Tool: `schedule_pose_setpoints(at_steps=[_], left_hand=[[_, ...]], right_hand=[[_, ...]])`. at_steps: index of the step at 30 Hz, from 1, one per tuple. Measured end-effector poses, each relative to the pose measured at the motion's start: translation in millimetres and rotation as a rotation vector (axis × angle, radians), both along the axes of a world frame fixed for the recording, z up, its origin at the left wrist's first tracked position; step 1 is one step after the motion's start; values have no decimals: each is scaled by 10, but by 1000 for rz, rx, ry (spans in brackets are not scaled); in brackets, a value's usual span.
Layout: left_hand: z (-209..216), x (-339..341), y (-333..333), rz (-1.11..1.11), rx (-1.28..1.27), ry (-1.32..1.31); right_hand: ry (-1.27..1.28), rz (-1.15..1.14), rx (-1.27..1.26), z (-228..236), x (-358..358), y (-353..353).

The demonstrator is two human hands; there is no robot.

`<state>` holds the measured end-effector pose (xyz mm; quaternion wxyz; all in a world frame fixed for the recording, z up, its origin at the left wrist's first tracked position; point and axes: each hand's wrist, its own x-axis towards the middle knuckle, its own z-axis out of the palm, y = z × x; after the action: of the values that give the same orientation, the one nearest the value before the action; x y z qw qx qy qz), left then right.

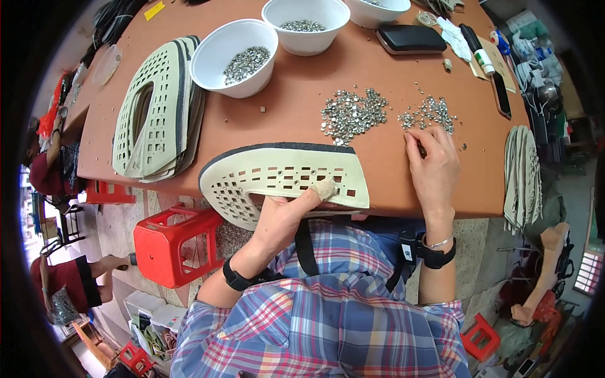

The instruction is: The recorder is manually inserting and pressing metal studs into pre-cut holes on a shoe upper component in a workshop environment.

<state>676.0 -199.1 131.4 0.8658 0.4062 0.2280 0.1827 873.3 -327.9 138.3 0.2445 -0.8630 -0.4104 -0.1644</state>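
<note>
My left hand (283, 217) grips a cream perforated shoe upper (261, 165) with a dark edge. Its thumb, wrapped in a pale cover, presses on the face near the right end; the other fingers are hidden behind. A few metal studs sit in the upper's rows of cut holes. My right hand (433, 162) is closed in a pinch at the near edge of a small pile of silver studs (432, 113); what the fingertips hold is too small to make out. A larger heap of studs (353, 115) lies left of it, just beyond the upper.
Stacked cream uppers (148, 120) lie at the table's left, and another stack (523, 179) hangs over the right edge. White bowls of studs (233, 85) stand at the back, near a black case (411, 40) and a phone (501, 94). A red stool (167, 252) stands below left.
</note>
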Motion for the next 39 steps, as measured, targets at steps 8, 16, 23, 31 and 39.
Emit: schedule_pose_setpoints(at_steps=[8, 16, 23, 31, 39], left_hand=[[41, -10, 47, -73, -28, 18], [16, -33, -13, -45, 60, -28], [29, -91, -20, -69, 154, -5], [2, -80, 50, -128, -160, -80], [71, -24, 50, -109, -106, -31]], right_hand=[[840, 256, 335, 210, -469, 36], [1104, 357, 409, 165, -691, 74], [931, 272, 340, 188, -716, 59], [969, 425, 357, 305, -825, 23], [965, 282, 410, 275, -748, 32]])
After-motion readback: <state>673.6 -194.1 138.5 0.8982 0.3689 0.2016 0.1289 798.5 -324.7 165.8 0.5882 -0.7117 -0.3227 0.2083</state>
